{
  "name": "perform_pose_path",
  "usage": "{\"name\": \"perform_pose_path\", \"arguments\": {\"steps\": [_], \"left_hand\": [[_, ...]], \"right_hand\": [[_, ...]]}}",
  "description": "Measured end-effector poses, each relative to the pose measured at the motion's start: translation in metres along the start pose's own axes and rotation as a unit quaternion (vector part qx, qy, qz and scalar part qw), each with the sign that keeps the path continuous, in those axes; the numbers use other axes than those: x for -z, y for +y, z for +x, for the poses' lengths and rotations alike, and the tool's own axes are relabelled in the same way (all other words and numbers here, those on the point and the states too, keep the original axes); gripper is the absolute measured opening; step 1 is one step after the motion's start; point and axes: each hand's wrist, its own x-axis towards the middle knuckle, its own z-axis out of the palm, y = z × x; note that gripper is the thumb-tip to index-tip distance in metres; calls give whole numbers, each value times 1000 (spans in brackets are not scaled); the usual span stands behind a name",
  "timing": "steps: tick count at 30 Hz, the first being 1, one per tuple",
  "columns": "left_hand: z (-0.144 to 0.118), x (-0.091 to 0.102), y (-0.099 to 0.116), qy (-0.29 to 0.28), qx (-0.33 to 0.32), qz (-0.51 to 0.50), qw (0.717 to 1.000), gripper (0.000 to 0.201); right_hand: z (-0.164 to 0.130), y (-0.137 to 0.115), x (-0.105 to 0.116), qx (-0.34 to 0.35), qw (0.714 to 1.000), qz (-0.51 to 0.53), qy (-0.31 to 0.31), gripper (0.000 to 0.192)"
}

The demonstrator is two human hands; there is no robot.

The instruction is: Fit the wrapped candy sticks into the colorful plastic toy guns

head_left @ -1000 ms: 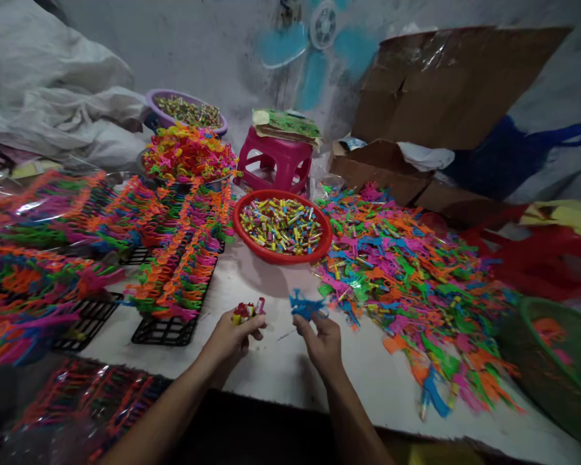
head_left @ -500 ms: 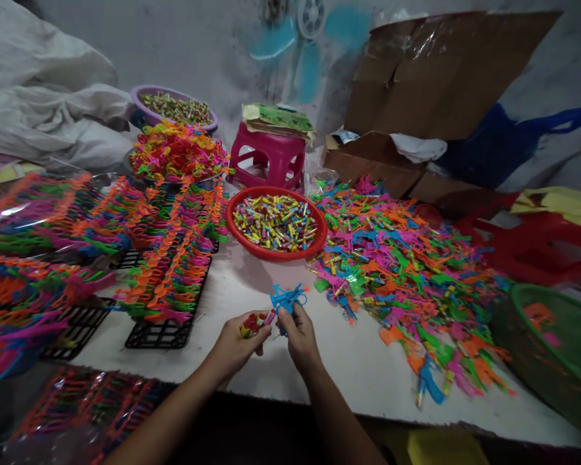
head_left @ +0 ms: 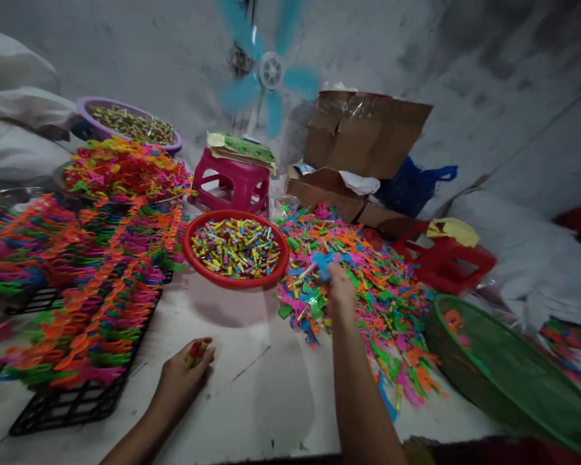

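My left hand point(head_left: 186, 368) is closed around a few small red-and-yellow tubes point(head_left: 196, 352), just above the white tabletop point(head_left: 252, 407). Over the near left side of a heap of bright plastic toy guns point(head_left: 368, 271), my right hand point(head_left: 341, 287) is stretched out. It holds a blue toy gun point(head_left: 323, 263), from which a pale tube point(head_left: 303, 276) sticks out to the left; motion blurs both. A red basin point(head_left: 188, 258) full of small coloured tubes point(head_left: 237, 248) stands between and beyond the hands.
Black racks point(head_left: 72, 407) on the left carry rows of coloured toy pieces point(head_left: 106, 290). Behind them are a pile of yellow and pink pieces point(head_left: 126, 165) and a purple basin point(head_left: 84, 110). A pink stool point(head_left: 232, 181), cardboard box point(head_left: 363, 139) and green basket point(head_left: 503, 361) surround the work surface.
My hands have moved apart. The right one has carried the blue toy gun away to the heap, and a tube now projects from it. My left hand keeps its tubes; the view has swung right.
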Motion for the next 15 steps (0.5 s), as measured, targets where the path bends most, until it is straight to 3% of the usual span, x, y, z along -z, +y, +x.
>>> {"name": "perform_pose_path", "arguments": {"steps": [2,4,6,10,12,15], "left_hand": [[2,2,-10,13,-41,40,998,35],[1,1,-15,16,-77,61,995,31],[2,-2,-15,15,-118,66,991,25],[8,-8,-12,24,-167,76,983,18],[11,-7,-11,11,-173,81,981,18],[12,-3,-13,-1,-159,77,984,20]], "right_hand": [[43,-10,20,19,997,0,72,32],[61,-10,19,38,995,-10,93,33],[59,0,-2,59,996,-28,61,31],[39,24,-75,116,988,-75,-75,18],[38,27,-105,140,979,-99,-109,17],[49,23,-120,156,973,-136,-105,16]]}}
